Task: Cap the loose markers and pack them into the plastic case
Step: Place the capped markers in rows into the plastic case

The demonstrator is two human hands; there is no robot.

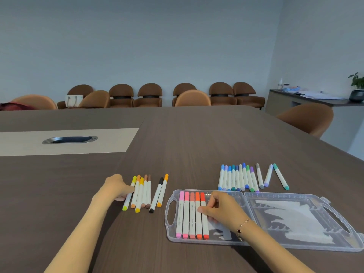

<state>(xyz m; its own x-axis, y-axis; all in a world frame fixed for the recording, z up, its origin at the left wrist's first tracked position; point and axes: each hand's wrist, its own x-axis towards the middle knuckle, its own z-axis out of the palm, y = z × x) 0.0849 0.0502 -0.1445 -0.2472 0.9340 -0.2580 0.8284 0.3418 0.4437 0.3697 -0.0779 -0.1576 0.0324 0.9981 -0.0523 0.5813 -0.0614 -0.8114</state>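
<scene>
Dark bench (pixel 197 138) carrying an open clear case (pixel 295 243) near its front edge, right of centre. Five pink-to-red markers (pixel 192 215) lie side by side in the case's left half. Blue-green markers (pixel 237 178) lie grouped behind the case; yellow-brown markers (pixel 140 192) lie to its left. Right hand (pixel 220 208), grip pinched on the red marker (pixel 203 201) in the case. Left hand (pixel 118 187), grip curled against the yellow marker (pixel 130 192); whether it grasps cannot be told
</scene>
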